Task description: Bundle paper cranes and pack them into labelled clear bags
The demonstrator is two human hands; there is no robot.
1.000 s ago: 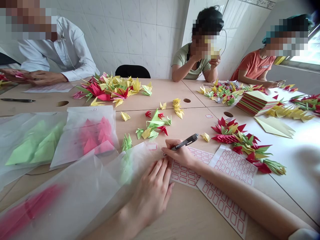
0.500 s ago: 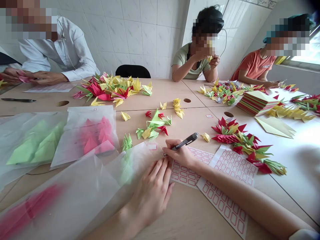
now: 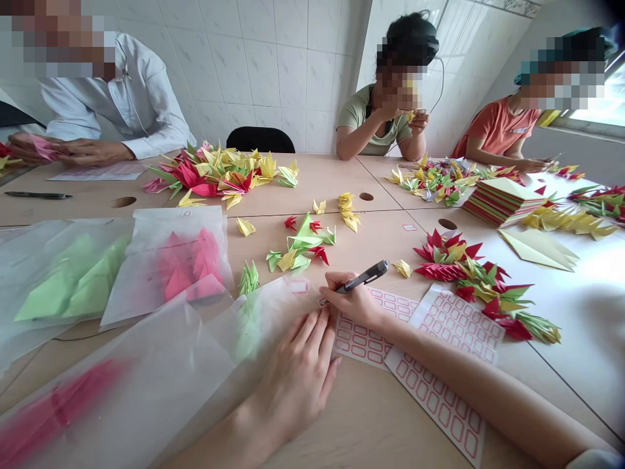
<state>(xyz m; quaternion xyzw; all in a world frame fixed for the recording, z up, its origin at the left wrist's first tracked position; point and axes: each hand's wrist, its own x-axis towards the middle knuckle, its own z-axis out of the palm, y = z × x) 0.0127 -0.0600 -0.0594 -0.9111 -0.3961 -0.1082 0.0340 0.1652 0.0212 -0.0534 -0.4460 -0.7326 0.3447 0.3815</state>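
My right hand is closed around a dark pen, its tip down at a small label near the upper edge of the left label sheet. My left hand lies flat, fingers stretched out, on the edge of a translucent bag and the sheet's left side. Light green folded paper shows through that bag. Under and beside my right forearm are two sheets of red-framed labels, a left sheet and a right sheet.
Translucent bags with green paper and pink paper lie to the left. Folded paper pieces are ahead; a colourful pile and a paper stack sit right. Several people work across the table, near a black chair.
My right hand and the pen have shifted very slightly while staying at the label. My left hand stays in place. The person at left has moved the pink paper a little.
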